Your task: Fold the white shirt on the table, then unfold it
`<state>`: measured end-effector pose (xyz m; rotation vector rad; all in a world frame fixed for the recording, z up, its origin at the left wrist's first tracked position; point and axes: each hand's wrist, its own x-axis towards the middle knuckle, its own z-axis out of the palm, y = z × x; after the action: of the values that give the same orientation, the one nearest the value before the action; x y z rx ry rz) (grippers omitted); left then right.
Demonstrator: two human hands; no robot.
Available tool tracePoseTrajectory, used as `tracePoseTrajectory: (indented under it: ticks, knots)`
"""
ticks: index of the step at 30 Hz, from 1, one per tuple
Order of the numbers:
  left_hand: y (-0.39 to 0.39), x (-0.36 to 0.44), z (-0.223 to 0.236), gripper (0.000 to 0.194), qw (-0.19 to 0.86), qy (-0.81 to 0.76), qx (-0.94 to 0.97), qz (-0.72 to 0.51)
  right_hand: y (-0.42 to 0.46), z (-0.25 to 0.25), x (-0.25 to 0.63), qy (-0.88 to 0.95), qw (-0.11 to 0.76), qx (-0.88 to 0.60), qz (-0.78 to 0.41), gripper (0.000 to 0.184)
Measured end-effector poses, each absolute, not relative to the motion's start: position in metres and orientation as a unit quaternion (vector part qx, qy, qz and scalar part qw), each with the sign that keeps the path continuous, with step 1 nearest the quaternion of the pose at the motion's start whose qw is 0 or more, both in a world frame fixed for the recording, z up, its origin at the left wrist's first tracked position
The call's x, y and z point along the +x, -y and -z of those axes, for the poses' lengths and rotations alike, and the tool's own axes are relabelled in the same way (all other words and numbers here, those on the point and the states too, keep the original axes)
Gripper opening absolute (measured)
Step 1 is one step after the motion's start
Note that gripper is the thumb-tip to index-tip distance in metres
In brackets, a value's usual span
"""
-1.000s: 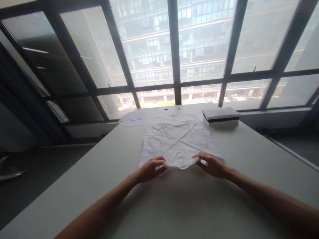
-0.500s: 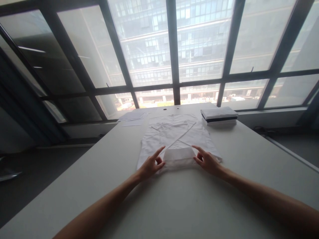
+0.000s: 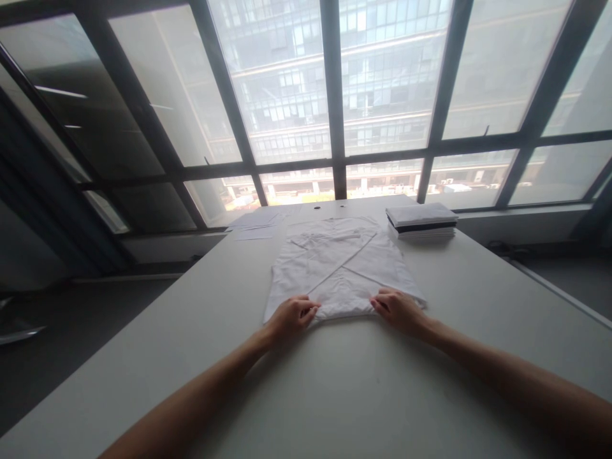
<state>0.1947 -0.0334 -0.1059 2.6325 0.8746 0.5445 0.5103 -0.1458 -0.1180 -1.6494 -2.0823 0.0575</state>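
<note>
A white shirt (image 3: 342, 268) lies flat on the white table, its sides folded inward so that two edges cross in a V near the middle. My left hand (image 3: 294, 315) is closed, fingers curled at the left part of the shirt's near edge. At the right part of that same edge, my right hand (image 3: 394, 309) pinches the cloth with its fingers curled too. Between the two hands the near edge runs almost straight. The fingertips partly hide the cloth they grip.
A stack of folded white and dark cloth (image 3: 421, 221) stands at the table's back right. White sheets (image 3: 255, 226) lie at the back left. The white table (image 3: 329, 395) reaches to the windows, with two small dark holes near its far edge.
A pale flap stood raised between my hands; it is now down and the near edge lies flat. My index fingers, stretched out before, have curled in.
</note>
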Motion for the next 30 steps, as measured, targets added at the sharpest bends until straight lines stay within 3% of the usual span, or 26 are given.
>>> tracePoseTrajectory:
  ticks: [6,11,16,21,30]
  knots:
    - [0.042,0.196,0.099,0.043,0.083,-0.227,0.946,-0.214,0.148,0.116,0.511,0.785,0.251,-0.566,0.021,0.029]
    - [0.045,0.197,0.1,0.054,0.081,-0.125,0.983,-0.108,0.148,0.117,0.512,0.802,0.309,-0.51,0.022,0.038]
    - [0.039,0.197,0.109,0.058,0.09,-0.138,0.984,-0.066,0.149,0.118,0.511,0.874,0.244,-0.417,-0.056,0.049]
    - [0.037,0.197,0.112,0.06,0.088,-0.138,0.985,-0.062,0.146,0.121,0.512,0.876,0.198,-0.427,-0.107,0.053]
    - [0.036,0.197,0.112,0.061,0.092,-0.146,0.984,-0.052,0.143,0.123,0.513,0.871,0.22,-0.422,-0.119,0.05]
